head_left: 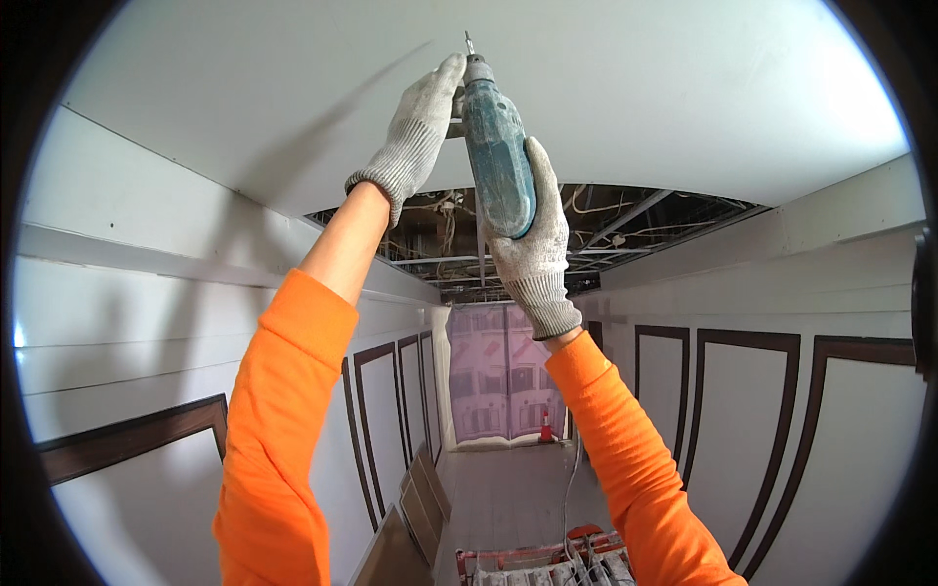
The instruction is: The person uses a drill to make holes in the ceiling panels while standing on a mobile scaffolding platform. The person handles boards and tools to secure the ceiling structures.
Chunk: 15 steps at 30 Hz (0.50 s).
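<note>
A scuffed teal power drill [498, 151] points upward against the white ceiling panel [664, 88], with a thin bit [469, 43] standing out of its nose. My right hand [539, 230], in a pale knit glove, is closed round the back end of the drill. At the drill's nose is my left hand [418, 117], gloved the same way, with its fingers closed against the collar. The drill body partly hides the fingers of both hands. Whether the bit's tip touches the panel, or carries a screw, I cannot tell.
Beyond the panel's edge is an open ceiling bay with metal framing [625, 220] and loose wires. White walls with dark trim run along both sides. Boards [420, 503] lean at the left. Below are a red-railed platform [489, 562], a cable [572, 479] and a distant red cone [546, 428].
</note>
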### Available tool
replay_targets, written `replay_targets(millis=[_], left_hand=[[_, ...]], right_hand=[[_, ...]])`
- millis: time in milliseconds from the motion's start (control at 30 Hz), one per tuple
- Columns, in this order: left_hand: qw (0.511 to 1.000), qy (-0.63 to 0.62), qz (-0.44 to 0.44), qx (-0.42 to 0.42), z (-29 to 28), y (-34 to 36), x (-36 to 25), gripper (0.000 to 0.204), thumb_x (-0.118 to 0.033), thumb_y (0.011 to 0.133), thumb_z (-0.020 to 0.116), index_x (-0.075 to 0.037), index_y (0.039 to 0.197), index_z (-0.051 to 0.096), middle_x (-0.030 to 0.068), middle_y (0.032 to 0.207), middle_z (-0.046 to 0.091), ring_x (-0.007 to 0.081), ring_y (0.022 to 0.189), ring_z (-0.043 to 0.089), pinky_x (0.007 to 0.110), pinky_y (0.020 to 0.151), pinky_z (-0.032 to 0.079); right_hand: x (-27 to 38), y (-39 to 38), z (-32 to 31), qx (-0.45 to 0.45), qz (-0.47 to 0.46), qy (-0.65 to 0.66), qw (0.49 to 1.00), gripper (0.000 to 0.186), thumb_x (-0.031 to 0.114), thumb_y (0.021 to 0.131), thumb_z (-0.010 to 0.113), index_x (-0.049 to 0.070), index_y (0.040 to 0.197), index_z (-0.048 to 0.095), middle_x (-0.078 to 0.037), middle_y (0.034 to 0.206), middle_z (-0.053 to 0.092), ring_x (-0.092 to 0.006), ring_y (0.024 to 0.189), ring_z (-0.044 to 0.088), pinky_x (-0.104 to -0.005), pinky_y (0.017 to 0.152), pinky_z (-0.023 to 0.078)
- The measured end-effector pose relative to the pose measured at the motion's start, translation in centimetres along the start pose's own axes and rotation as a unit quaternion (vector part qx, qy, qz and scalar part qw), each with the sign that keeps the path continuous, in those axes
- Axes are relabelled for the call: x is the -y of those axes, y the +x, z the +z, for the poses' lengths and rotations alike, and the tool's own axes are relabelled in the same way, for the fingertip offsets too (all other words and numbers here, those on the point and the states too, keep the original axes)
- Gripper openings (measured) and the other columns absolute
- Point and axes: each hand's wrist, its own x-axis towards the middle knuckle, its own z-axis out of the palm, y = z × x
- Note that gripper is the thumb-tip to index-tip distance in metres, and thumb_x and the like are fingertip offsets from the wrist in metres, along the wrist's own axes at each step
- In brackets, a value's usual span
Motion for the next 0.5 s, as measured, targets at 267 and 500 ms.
replay_targets(millis=[267,500], left_hand=[[0.994,0.099,0.032,0.026,-0.1,0.0,-0.5,0.048,-0.051,0.103,0.059,-0.009,0.125,0.067,0.0014,0.103,0.065,0.0132,0.101,0.060,0.034,0.096,0.048],[0.995,0.097,0.025,0.014,0.4,0.7,-0.1,0.046,-0.050,0.103,0.059,-0.010,0.123,0.068,0.0012,0.103,0.066,0.0140,0.101,0.061,0.034,0.098,0.048]], right_hand=[[0.0,0.4,0.9,-0.021,-0.039,-0.031,0.999,0.091,0.016,0.085,0.085,0.007,0.160,0.033,-0.020,0.149,0.050,-0.0354,0.138,0.053,-0.0455,0.115,0.045],[-0.4,0.4,0.9,-0.028,-0.049,-0.025,0.998,0.093,0.016,0.084,0.085,0.008,0.160,0.033,-0.020,0.148,0.050,-0.0358,0.137,0.054,-0.0457,0.115,0.046]])
